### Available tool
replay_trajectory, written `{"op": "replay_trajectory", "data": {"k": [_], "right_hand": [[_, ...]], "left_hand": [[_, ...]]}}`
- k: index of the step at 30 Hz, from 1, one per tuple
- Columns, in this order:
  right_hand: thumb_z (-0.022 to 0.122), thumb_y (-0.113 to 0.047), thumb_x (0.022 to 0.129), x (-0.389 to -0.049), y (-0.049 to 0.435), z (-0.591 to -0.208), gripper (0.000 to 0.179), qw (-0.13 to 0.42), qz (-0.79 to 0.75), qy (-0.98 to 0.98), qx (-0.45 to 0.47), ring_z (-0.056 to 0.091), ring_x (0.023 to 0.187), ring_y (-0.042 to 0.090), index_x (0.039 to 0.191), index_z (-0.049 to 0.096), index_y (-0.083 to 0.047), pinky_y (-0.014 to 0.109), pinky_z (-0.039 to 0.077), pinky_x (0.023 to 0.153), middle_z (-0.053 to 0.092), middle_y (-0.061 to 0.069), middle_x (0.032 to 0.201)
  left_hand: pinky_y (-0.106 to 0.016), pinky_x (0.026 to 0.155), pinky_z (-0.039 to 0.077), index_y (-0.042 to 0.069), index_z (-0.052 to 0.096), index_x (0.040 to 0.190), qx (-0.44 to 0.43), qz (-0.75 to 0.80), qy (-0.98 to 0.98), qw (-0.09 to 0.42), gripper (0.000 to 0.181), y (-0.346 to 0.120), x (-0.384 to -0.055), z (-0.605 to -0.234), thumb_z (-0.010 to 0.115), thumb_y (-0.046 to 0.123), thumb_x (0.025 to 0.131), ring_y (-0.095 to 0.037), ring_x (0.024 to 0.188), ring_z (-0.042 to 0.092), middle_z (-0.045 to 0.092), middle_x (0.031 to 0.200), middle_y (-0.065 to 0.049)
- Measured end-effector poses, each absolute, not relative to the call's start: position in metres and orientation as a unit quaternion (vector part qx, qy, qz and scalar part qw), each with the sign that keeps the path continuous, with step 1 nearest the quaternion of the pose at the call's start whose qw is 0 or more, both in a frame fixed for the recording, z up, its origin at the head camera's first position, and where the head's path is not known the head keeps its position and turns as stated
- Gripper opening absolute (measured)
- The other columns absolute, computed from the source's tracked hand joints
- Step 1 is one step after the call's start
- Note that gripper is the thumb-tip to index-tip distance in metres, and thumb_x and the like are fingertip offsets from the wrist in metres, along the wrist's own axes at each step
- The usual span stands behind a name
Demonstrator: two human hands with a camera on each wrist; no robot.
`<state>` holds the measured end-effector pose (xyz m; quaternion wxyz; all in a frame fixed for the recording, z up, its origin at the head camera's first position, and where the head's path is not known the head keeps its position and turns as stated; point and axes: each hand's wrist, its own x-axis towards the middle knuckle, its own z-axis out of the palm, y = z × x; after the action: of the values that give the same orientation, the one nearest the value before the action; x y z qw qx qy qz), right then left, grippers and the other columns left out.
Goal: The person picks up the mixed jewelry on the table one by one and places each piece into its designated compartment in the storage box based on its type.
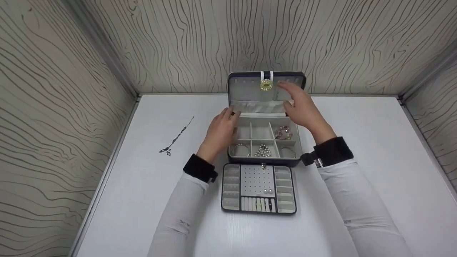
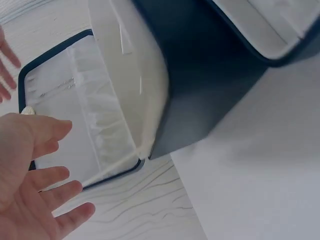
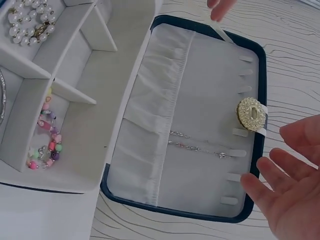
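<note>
A dark blue jewelry box (image 1: pixel 260 132) stands with its lid (image 1: pixel 246 91) raised at the back. My left hand (image 1: pixel 222 129) is at the box's back left corner, its fingers extended and holding nothing. On the other side, my right hand (image 1: pixel 301 107) hovers by the right part of the lid, fingers spread and grasping nothing. A gold oval clasp (image 3: pixel 251 114) hangs on white straps at the lid's edge. Thin necklaces (image 3: pixel 192 147) lie across the lid lining, above a gathered fabric pocket (image 3: pixel 145 120). Inside the box are a pearl bracelet (image 1: pixel 263 151) and a colorful beaded bracelet (image 1: pixel 284 132).
A removable jewelry tray (image 1: pixel 255 180) sits in front of the box, with pearl studs (image 1: pixel 267 191) and several rings in its padded slots. To the left, a necklace (image 1: pixel 174 140) lies stretched on the white table (image 1: pixel 150 185). Wood-grain panels (image 1: pixel 200 46) enclose the table.
</note>
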<state>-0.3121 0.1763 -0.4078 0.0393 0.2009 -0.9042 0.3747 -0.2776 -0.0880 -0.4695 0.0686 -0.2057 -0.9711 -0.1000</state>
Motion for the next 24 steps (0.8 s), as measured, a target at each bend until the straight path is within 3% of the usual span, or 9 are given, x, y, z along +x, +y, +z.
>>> {"op": "replay_trajectory", "data": {"k": [3, 7, 13, 24], "right_hand": [[0.047, 0.007, 0.094, -0.304, 0.185, -0.415, 0.055, 0.041, 0.386, -0.901, 0.195, 0.04, 0.134, 0.036, 0.147, 0.038, -0.001, 0.049, 0.04, 0.104, 0.036, 0.02, 0.15], [0.048, 0.005, 0.096, -0.293, 0.197, -0.432, 0.055, 0.026, 0.395, -0.9, 0.182, 0.045, 0.13, 0.038, 0.149, 0.034, -0.001, 0.047, 0.044, 0.1, 0.035, 0.021, 0.15], [0.049, 0.003, 0.098, -0.28, 0.218, -0.46, 0.059, 0.01, 0.414, -0.896, 0.158, 0.044, 0.129, 0.042, 0.153, 0.028, -0.002, 0.05, 0.045, 0.098, 0.029, 0.024, 0.153], [0.052, 0.003, 0.097, -0.266, 0.242, -0.503, 0.063, -0.01, 0.43, -0.898, 0.097, 0.048, 0.125, 0.046, 0.153, 0.026, -0.001, 0.054, 0.044, 0.098, 0.033, 0.028, 0.15]], "left_hand": [[-0.047, 0.104, 0.041, 0.007, 0.047, 0.144, -0.195, -0.125, -0.969, 0.081, 0.056, -0.099, -0.273, -0.469, 0.067, 0.013, 0.092, -0.035, 0.134, 0.042, 0.036, 0.151, -0.02], [-0.048, 0.1, 0.043, 0.008, 0.046, 0.145, -0.164, -0.149, -0.971, 0.088, 0.057, -0.119, -0.268, -0.472, 0.067, 0.016, 0.093, -0.035, 0.131, 0.045, 0.039, 0.149, -0.021], [-0.051, 0.099, 0.044, 0.007, 0.045, 0.146, -0.095, -0.174, -0.977, 0.077, 0.057, -0.154, -0.262, -0.484, 0.066, 0.019, 0.094, -0.037, 0.128, 0.048, 0.043, 0.146, -0.022], [-0.054, 0.092, 0.047, -0.001, 0.047, 0.142, 0.032, -0.211, -0.976, 0.035, 0.055, -0.214, -0.256, -0.514, 0.066, 0.016, 0.093, -0.041, 0.12, 0.052, 0.051, 0.135, -0.026]]}}
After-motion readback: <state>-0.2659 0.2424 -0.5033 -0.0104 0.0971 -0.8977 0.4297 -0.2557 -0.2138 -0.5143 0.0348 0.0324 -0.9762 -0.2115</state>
